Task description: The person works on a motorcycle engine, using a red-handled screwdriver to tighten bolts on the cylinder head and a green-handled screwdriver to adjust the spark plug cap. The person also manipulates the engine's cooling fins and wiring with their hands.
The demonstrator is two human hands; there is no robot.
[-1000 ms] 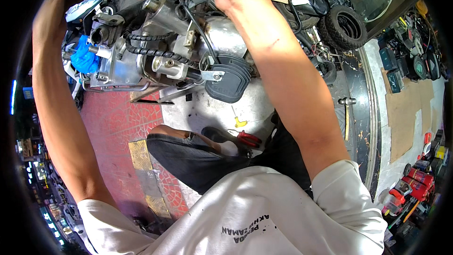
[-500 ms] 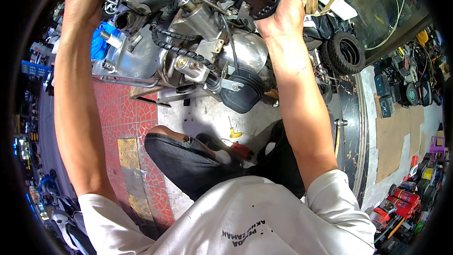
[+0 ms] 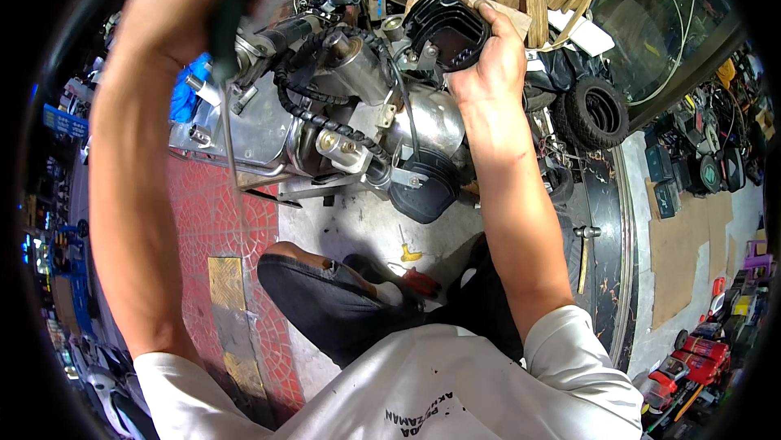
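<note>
My left hand [image 3: 183, 4], smeared by motion at the upper left, is closed round the dark green handle of a screwdriver [image 3: 229, 131]. Its long thin shaft points down toward me, away from the metal machine. At the top centre my right hand [image 3: 498, 57] grips a black ribbed housing [image 3: 439, 21] by its right side, thumb and fingers along the edge. A small metal bracket [image 3: 425, 56] sits at that housing's lower left. Below hangs a second black ribbed housing [image 3: 425, 196], fixed by a metal tab to the machine [image 3: 350, 74], which carries wrapped black cables and silver cylinders.
On the floor between my legs lie a yellow-handled tool [image 3: 410, 254] and a red-handled tool [image 3: 421, 281]. Small tyres [image 3: 598, 110] stand at the right, with wooden planks [image 3: 533, 0] behind. Red tiles [image 3: 220, 220] cover the ground at left.
The screwdriver's shaft has swung from pointing right at the bracket to pointing down, away from it. My left hand has moved right and down; my right hand keeps its grip.
</note>
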